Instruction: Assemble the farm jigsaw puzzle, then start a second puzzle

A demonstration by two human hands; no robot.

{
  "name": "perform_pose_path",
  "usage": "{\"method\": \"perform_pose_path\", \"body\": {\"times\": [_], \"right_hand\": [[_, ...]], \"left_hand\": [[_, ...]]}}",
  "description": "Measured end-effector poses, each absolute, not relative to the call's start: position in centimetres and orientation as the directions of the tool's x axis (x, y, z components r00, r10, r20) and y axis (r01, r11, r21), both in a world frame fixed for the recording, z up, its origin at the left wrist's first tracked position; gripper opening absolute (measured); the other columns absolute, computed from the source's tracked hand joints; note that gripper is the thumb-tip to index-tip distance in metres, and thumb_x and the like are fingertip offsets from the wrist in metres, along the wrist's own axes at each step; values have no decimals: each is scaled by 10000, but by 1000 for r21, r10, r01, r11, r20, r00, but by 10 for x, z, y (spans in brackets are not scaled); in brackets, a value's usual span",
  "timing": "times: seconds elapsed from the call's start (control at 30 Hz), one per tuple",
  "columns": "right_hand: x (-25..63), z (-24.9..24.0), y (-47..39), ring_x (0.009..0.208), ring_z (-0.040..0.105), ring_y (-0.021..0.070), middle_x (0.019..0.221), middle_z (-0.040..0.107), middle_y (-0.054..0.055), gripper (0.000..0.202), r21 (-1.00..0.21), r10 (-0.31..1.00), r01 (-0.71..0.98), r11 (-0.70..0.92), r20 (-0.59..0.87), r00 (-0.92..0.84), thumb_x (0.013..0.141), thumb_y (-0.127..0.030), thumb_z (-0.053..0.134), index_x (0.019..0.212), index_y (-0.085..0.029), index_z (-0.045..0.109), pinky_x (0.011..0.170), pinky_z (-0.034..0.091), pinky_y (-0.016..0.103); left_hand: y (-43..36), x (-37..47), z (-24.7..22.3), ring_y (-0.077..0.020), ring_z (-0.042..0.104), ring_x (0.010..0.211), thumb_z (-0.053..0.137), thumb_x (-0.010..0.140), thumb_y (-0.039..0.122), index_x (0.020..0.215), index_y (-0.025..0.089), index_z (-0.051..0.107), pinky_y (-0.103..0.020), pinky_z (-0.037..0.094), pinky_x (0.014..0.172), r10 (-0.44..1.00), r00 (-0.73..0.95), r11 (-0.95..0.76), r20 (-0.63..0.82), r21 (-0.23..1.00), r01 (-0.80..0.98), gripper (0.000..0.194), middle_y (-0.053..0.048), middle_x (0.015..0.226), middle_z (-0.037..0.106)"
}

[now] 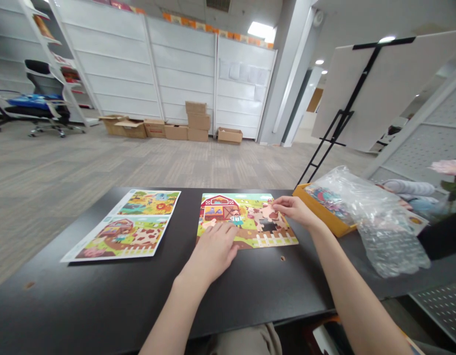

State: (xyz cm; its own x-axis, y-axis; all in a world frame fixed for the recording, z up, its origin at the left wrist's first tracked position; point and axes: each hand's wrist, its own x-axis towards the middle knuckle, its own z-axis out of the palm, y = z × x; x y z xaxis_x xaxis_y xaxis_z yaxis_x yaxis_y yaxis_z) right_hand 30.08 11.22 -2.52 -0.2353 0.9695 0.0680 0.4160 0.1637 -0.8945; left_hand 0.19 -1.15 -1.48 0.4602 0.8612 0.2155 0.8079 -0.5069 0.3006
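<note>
A farm-scene jigsaw puzzle [277,239] with a red barn lies on the dark table in front of me. A gap in its right half, around the brown-spotted cow, shows a dark surface below. My left hand [217,246] rests on the puzzle's lower left part with its fingers stretched out. At the upper right edge, my right hand [295,209] has thumb and fingers pinched together on a puzzle piece [268,212] over the cow; the fingertips partly cover it. To the left lies a printed picture sheet [139,231] showing the same farm scene below a lion scene.
On the black table [250,283], right of the puzzle, stands a yellow box [336,226] of colourful pieces. Clear plastic wrap [383,231] covers part of it. Beyond the table are cardboard boxes [176,131], an easel stand [336,128] and an office chair [41,96].
</note>
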Motion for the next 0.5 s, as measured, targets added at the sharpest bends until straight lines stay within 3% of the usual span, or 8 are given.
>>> {"method": "perform_pose_path", "body": {"times": [0.13,0.27,0.4,0.5], "right_hand": [[308,-32,116,709,707,204,794,773,69,431,-875,967,462,145,26,-255,696,-556,815,864,-164,745,572,506,273],[308,-35,115,642,694,186,756,760,62,462,-894,927,444,62,-113,-356,667,-565,839,852,-157,727,537,486,261],[307,-36,114,459,568,113,606,701,16,477,-884,898,467,23,-187,-398,659,-567,841,831,-144,707,479,426,244],[307,-37,115,439,525,92,589,692,11,466,-878,900,478,31,-184,-396,668,-545,840,838,-133,705,475,408,238]], "left_hand": [[-13,-2,-15,-287,569,1223,574,937,235,1185,203,630,-454,451,1075,877,445,-479,179,288,829,256,-97,1294,654],[-15,-6,-15,-290,575,1191,541,956,246,1050,197,662,-448,463,1046,882,447,-472,151,264,841,161,-103,1246,658],[-15,-8,-14,-291,578,1172,522,965,254,1041,183,662,-442,468,1038,884,447,-467,134,259,845,174,-108,1206,662],[-16,-8,-13,-286,582,1161,524,967,266,1058,179,660,-437,470,1035,888,448,-460,108,258,850,185,-108,1177,667]]}}
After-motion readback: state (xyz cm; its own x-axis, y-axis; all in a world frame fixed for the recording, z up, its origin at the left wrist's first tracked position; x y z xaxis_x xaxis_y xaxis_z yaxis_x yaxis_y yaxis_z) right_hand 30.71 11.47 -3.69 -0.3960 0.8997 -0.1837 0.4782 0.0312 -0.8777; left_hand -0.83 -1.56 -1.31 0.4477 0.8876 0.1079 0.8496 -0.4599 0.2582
